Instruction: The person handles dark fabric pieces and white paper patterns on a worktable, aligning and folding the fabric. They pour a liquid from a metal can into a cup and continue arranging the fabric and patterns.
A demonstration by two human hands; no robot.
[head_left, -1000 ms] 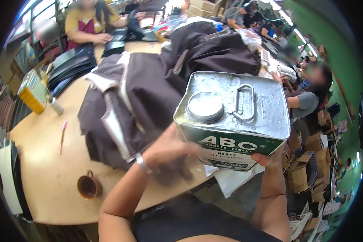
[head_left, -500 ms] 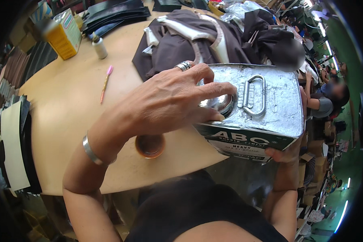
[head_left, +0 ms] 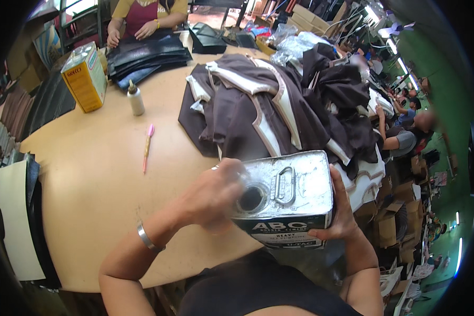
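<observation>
Where the can is: green-and-silver rectangular metal can (head_left: 287,208), near side, right of centre, top tilted toward camera; wire handle (head_left: 293,185) folded against the top. Whether its base touches the table can't be told.
Right hand: right hand (head_left: 344,211) clamped on the can, thumb on near face, fingers along right side; elbow bent, forearm rising from the near edge.
Left hand: left hand (head_left: 216,192) curled just left of the open round mouth (head_left: 252,199), knuckles up, blurred; can't tell whether the fingers close on anything. Silver bracelet (head_left: 148,236) on that wrist.
Tabletop: tan table (head_left: 95,203); pink-topped pen (head_left: 148,147) mid-left, white squeeze bottle (head_left: 136,101) farther, yellow tin (head_left: 83,81) left of it, stacked black sheets (head_left: 147,59) on far side. Dark brown fabric (head_left: 234,113) with white strips heaped far right of the pen.
Room: person in yellow sleeves (head_left: 122,10) at the far side, hands by the black sheets; grey-sleeved person (head_left: 405,140) to the right; cardboard boxes (head_left: 389,221) near right; tube lights (head_left: 403,67) far right.
Change vs 0.5 s ago: cap was on with left fingers around it; now mouth uncovered, left hand shifted left of it, right grip unchanged.
</observation>
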